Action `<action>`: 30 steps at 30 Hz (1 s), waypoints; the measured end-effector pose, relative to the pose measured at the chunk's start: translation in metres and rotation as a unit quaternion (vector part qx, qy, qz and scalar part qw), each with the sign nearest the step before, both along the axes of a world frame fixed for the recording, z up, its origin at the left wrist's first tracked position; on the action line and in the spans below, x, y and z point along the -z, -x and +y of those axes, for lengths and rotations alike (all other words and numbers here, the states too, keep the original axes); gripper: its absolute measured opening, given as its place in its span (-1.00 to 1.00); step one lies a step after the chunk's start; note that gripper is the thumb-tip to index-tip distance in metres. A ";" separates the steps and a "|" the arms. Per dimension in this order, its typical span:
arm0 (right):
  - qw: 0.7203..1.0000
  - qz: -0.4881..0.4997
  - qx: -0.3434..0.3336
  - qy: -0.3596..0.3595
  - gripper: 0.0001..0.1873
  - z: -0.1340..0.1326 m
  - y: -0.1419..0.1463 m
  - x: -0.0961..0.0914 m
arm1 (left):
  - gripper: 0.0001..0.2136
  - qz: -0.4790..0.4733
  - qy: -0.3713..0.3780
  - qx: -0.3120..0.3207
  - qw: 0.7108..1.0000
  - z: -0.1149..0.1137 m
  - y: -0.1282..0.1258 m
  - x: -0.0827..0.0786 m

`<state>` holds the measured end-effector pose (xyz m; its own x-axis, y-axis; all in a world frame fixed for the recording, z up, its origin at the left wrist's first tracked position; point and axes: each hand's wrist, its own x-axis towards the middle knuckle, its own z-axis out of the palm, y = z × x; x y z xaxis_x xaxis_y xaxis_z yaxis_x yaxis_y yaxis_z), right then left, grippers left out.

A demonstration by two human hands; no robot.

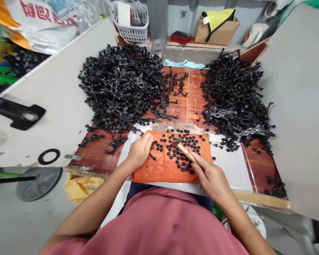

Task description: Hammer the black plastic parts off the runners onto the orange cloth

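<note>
An orange pad [162,170] lies at the near table edge, strewn with several small black round parts [179,156]. My left hand [138,151] rests curled on the pad's left end, fingers pinched on a small black piece. My right hand [211,175] grips a wooden-handled tool [184,150] whose dark tip points up-left over the round parts.
Two big heaps of black plastic sprues sit on the wooden table, one at back left [119,88], one at back right [234,99]. Grey boards flank both sides. A white basket [131,21], a cardboard box [218,30] and sacks stand behind. A black ring [49,156] lies left.
</note>
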<state>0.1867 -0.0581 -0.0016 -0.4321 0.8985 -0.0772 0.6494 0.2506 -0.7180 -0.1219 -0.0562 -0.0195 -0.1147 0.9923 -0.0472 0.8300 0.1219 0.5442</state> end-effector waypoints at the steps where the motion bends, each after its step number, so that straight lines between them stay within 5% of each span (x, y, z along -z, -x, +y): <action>1: 1.000 0.001 0.001 -0.002 -0.49 0.001 0.000 0.000 | -0.76 0.002 0.002 0.004 1.000 0.001 -0.001 0.001; 16: 1.000 -0.026 -0.010 -0.012 -0.51 0.003 0.006 0.000 | -0.75 0.157 0.058 0.023 0.986 0.007 -0.009 -0.001; 25: 0.999 -0.040 -0.025 -0.028 -0.48 0.007 0.012 -0.005 | -0.77 -0.022 0.020 0.012 0.999 0.007 -0.003 0.002; 30: 0.999 -0.034 -0.018 -0.036 -0.50 0.005 0.010 -0.005 | -0.74 0.001 0.025 0.009 1.000 0.006 -0.004 0.001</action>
<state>0.1762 -0.0527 0.0033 -0.4602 0.8868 -0.0430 0.6852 0.3239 -0.6524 -0.1182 -0.0505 -0.0205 -0.0975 0.9906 -0.0961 0.8338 0.1340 0.5355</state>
